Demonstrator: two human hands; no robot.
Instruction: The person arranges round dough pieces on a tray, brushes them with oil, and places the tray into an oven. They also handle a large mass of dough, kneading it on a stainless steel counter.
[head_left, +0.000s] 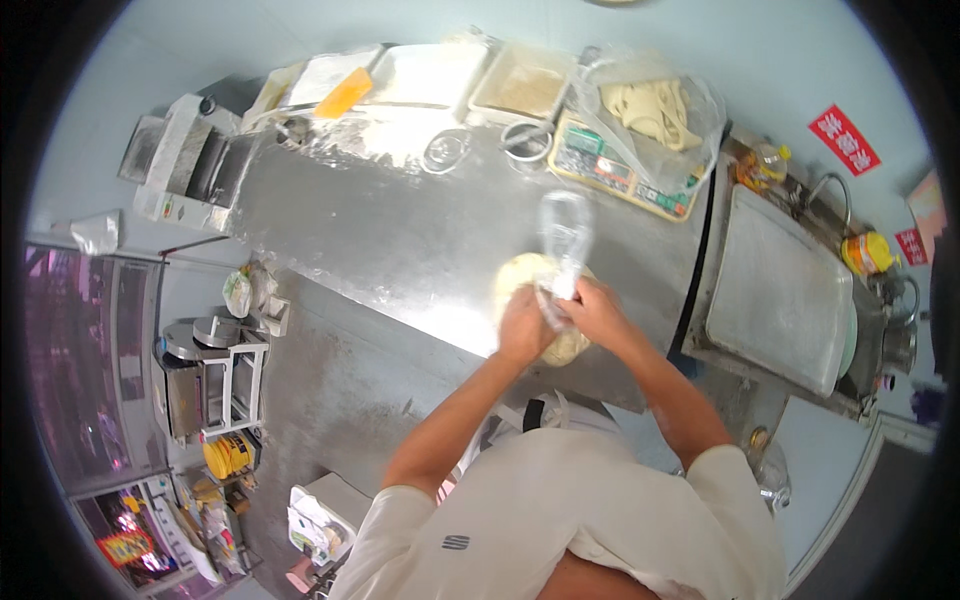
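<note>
A pale mass of dough lies near the front edge of the metal worktop. Over it, my right hand is closed on the gathered part of a clear plastic bag, whose rounded end stands out beyond the fingers, blurred. My left hand rests against the left part of the dough, close to the lower end of the bag; its fingertips are partly hidden, so its hold is unclear.
Behind are white trays of flour, an orange scraper, a wire-rimmed strainer and a kitchen scale under a plastic bag of dough. A metal tray covers the sink at right. A metal machine stands at the left end.
</note>
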